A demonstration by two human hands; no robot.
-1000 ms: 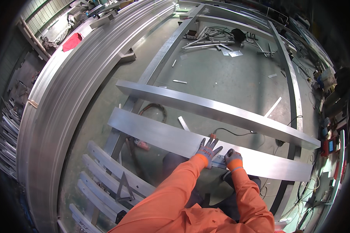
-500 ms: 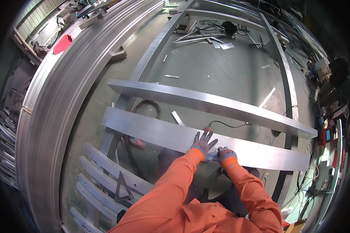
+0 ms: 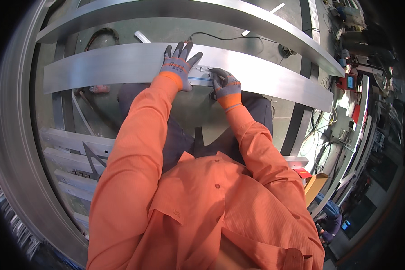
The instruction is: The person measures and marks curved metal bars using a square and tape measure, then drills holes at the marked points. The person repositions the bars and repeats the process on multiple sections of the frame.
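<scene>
Marking step, I'd say: left hand (image 3: pixel 179 65) flat, fingers spread on metal strip (image 3: pixel 99 72) at top center, right hand (image 3: pixel 224 83) pinching a marker w/ small ruler (image 3: pixel 201 77) between; next needs steady line.

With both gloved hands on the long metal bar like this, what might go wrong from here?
The ruler under the left hand may slip on the smooth metal bar, so the line could go crooked. The right hand works close to the bar's near edge, which might cut the glove. The black cable on the floor beyond the bar could catch a foot.
</scene>
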